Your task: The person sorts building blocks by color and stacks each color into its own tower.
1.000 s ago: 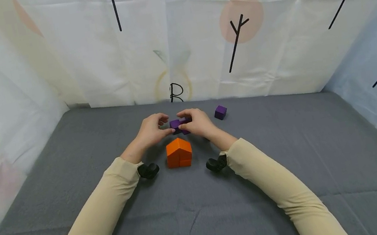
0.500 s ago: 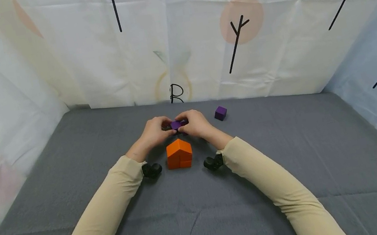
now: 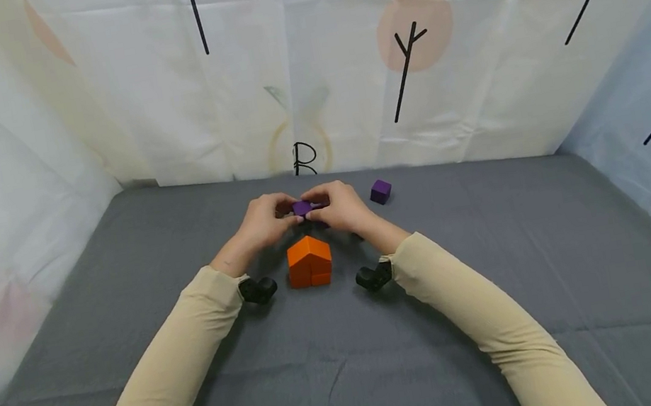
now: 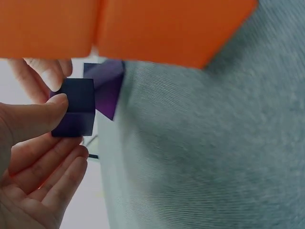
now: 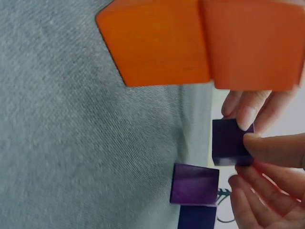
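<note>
Well, from far off, the biggest thing I see is the white cloth (image 3: 335,65) behind the work. Next is the grey worktop (image 3: 355,377). Above it, the left hand (image 3: 262,225) and right hand (image 3: 341,209) are close together, just past the orange house (image 3: 310,263). It is made of blocks and stands on the near side, so I guess it sits there to be easily seen. A loose purple cube (image 3: 380,191) lies to the right, maybe to stay out of the way. Last is the held purple block (image 4: 76,107), with the fingers of both hands pinching it, I think to keep it steady. Another purple piece (image 5: 194,184) shows nearby.
</note>
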Tool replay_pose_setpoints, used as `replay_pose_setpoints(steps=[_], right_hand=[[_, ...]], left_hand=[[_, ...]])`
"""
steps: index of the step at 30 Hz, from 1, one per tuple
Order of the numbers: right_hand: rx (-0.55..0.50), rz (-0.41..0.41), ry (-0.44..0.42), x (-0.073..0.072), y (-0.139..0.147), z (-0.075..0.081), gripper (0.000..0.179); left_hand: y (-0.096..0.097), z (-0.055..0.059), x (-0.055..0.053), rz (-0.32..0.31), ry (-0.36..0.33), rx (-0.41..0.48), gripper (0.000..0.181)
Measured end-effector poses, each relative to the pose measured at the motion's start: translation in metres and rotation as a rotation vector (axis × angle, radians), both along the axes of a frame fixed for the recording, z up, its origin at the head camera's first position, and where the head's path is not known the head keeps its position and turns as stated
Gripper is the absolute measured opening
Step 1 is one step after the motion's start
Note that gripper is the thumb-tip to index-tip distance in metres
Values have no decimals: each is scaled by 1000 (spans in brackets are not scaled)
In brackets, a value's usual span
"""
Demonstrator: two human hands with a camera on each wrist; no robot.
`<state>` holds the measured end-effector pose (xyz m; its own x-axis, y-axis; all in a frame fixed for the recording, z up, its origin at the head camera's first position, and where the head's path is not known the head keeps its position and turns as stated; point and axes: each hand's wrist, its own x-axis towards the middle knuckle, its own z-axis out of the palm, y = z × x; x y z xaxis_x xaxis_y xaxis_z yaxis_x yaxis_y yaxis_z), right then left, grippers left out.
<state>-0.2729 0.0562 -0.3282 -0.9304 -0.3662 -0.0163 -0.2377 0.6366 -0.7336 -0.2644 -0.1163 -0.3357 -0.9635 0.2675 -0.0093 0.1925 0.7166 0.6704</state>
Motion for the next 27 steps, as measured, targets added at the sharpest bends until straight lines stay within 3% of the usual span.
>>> replay_pose_setpoints(steps=[15,19,27], right_hand=[[-261,97,26,17,29,9,37],[-290,123,67,22,36,11,37],[-313,120,122,38,52,13,35]], left_hand=[[10,25,21,-17,-2,99,35],[14,31,27,-22,-4,114,36],[30,45,44,-5,-78,138,36]])
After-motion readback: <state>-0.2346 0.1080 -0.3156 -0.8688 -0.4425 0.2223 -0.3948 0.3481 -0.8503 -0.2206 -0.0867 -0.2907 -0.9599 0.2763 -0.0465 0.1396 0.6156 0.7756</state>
